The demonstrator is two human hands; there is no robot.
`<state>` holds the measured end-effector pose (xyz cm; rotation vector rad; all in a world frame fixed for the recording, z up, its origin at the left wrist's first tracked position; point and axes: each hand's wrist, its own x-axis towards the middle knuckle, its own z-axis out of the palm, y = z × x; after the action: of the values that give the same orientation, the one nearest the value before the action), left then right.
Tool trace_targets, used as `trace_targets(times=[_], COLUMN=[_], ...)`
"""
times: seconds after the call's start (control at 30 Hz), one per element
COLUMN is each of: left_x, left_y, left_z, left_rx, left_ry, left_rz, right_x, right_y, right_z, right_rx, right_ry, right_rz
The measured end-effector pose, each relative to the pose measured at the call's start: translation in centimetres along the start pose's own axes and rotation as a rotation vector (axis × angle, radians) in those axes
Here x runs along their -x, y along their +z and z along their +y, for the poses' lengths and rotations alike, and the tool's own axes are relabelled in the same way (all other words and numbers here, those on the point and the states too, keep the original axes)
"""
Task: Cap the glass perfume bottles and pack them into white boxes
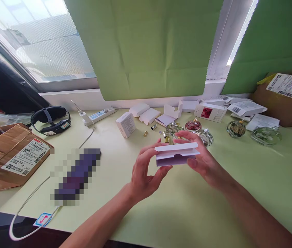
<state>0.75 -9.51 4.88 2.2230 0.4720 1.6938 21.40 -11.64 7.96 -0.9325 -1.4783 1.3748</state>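
The box (176,155) is held above the counter (161,206), long axis running left to right, open flap up. The left hand (143,172) pinches its left end; the right hand (202,156) grips the right end, equally near.

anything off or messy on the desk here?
Nothing spilled or broken. The white box held between the left hand and right hand has its flap open. Behind it, small gold caps lie loose among glass bottles, and several empty cartons lie scattered, one standing open.
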Motion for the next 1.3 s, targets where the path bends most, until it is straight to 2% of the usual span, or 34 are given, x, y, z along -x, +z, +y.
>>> trace_targets(times=[0.27,0.37,0.5,0.73,0.9,1.1,1.3], left_x=[0.3,0.7,1.2,1.1,1.2,1.2,1.1], left_y=[0.0,-0.1,-0.4,-0.1,0.3,0.2,0.1], left_z=[0.2,0.3,0.5,0.8,1.1,1.1,1.0], left_rx=[0.019,0.083,0.098,0.023,0.03,0.092,0.109], left_ry=[-0.028,-0.115,-0.262,-0.345,-0.373,-0.448,-0.422], left_rz=[-0.046,-0.072,-0.072,-0.062,0.031,0.082,0.069], right_x=[0.4,0.6,0.8,0.6,0.2,0.4,0.3], right_y=[0.7,1.2,1.9,2.2,2.8,3.6,3.5], right_z=[0.2,0.7,1.1,1.3,1.6,0.6,0.9], right_rx=[0.132,0.2,0.233,0.12,-0.019,0.015,-0.041], right_ry=[-0.055,-0.078,-0.03,0.024,0.07,0.193,0.243], right_rz=[0.009,-0.029,-0.096,-0.065,-0.031,-0.037,-0.039])
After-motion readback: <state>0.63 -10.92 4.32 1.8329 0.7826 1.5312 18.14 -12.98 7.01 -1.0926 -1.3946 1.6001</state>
